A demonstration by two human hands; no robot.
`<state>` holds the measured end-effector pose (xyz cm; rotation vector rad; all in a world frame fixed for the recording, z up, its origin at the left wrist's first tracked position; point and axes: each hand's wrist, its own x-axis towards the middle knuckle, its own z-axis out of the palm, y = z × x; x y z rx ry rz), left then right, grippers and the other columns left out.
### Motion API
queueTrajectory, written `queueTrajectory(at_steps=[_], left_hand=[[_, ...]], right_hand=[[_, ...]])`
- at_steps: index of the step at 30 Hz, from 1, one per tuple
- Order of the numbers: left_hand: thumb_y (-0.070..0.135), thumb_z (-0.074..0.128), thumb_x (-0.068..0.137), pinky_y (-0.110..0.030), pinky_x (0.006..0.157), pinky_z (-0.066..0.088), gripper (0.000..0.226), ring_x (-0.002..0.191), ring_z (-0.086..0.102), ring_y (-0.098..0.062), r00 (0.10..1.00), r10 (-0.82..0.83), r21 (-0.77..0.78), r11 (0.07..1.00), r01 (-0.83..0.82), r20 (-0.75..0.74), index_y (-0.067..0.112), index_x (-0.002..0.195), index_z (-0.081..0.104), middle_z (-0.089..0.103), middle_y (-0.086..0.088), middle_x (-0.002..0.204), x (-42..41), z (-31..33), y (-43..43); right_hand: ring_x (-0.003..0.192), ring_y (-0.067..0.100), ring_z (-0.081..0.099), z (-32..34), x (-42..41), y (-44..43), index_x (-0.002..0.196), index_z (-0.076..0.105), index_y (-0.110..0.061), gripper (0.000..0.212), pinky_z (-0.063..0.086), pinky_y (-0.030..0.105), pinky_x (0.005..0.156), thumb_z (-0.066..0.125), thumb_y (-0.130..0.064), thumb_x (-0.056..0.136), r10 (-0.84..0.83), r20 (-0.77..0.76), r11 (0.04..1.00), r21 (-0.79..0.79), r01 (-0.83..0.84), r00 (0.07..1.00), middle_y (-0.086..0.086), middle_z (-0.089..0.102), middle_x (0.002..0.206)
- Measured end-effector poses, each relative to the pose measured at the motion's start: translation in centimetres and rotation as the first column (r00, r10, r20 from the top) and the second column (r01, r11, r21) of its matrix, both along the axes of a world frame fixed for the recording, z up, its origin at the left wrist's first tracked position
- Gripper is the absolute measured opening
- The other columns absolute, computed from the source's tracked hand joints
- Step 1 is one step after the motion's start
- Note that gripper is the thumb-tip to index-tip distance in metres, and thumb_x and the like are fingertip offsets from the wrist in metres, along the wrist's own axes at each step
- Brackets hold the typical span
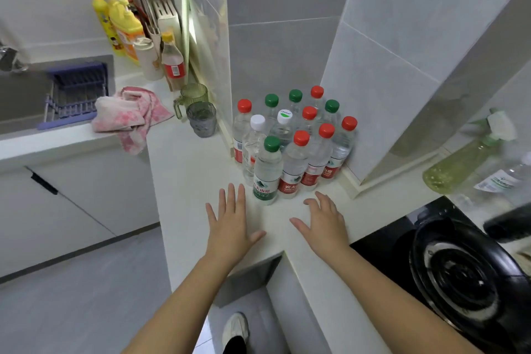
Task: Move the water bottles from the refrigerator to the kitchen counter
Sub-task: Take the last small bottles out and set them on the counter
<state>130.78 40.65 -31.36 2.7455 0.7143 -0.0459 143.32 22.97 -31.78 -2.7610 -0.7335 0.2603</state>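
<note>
Standing upright in a tight cluster, as the head view showed, the water bottles (293,138) occupied the back corner of the counter (195,181), clear liquid visible inside them. Both hands lay just in front, holding nothing. The left hand (230,224) had straight, spread fingers, its tips just beside the nearest green-capped bottle (267,172). The right hand (324,227) was relaxed and slightly further off. No refrigerator was in view. Two tumblers (201,122) to the left appeared empty.

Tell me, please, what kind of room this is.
Most likely a home kitchen: a gas stove on the right, a sink with a purple dish rack on the left, and yellow detergent bottles on the white counter.
</note>
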Motion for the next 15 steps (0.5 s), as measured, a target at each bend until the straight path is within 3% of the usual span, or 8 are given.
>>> queueTrajectory(at_steps=[7,11,15], left_hand=[[0.063,0.049,0.089,-0.055,0.117,-0.003,0.103,0.148,-0.018,-0.028,0.986,0.164,0.031,0.986,-0.165,0.033,0.017,0.153,-0.017,-0.017,-0.006,0.162,-8.2,2.1,-4.1],[0.066,0.044,0.089,-0.053,0.118,-0.004,0.097,0.149,-0.018,-0.025,0.957,0.278,0.016,0.960,-0.280,0.081,0.021,0.154,-0.014,-0.014,-0.003,0.163,-13.2,3.1,-5.5],[0.069,0.039,0.089,-0.052,0.118,-0.005,0.095,0.148,-0.021,-0.023,0.928,0.360,0.031,0.931,-0.365,0.094,0.026,0.153,-0.016,-0.013,-0.001,0.163,-17.4,3.7,-6.2]], right_hand=[[0.151,0.024,0.001,1.1,-5.4,-1.7,0.152,0.025,-0.026,0.074,0.012,0.044,0.119,0.045,-0.064,0.092,0.179,0.054,0.981,0.064,-0.182,0.982,0.004,0.009,0.164],[0.151,0.023,-0.014,1.8,-8.3,-0.8,0.156,0.002,-0.034,0.078,-0.001,0.051,0.120,0.032,-0.068,0.093,0.340,0.099,0.939,0.018,-0.343,0.935,0.001,-0.010,0.165],[0.141,0.021,-0.036,2.6,-10.9,1.4,0.146,-0.027,-0.045,0.079,-0.012,0.055,0.115,0.013,-0.076,0.086,0.466,0.141,0.884,-0.032,-0.466,0.873,-0.005,-0.036,0.153]])
